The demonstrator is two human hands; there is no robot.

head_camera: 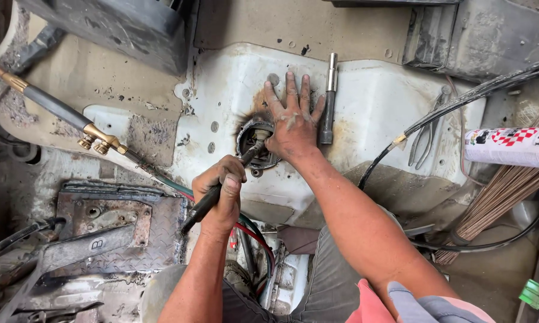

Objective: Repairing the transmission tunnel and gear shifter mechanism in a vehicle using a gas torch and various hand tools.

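Observation:
My left hand (pixel 221 190) grips a dark-handled tool (pixel 212 197) whose tip reaches into a round, rusty, scorched opening (pixel 254 143) in the white sheet-metal floor panel (pixel 371 101). Pressed flat on that panel just right of the opening is my right hand (pixel 291 122), fingers spread, dirty with soot. A long metal socket extension (pixel 328 98) lies on the panel, touching the right side of my right hand.
A brass-fitted gas torch (pixel 66 113) with red and green hoses lies at the left. Pliers (pixel 425 131) and black cables (pixel 460 98) lie at the right, beside a spray can (pixel 508 146) and a bundle of thin rods (pixel 496 197). A checker-plate pedal area (pixel 108 227) sits lower left.

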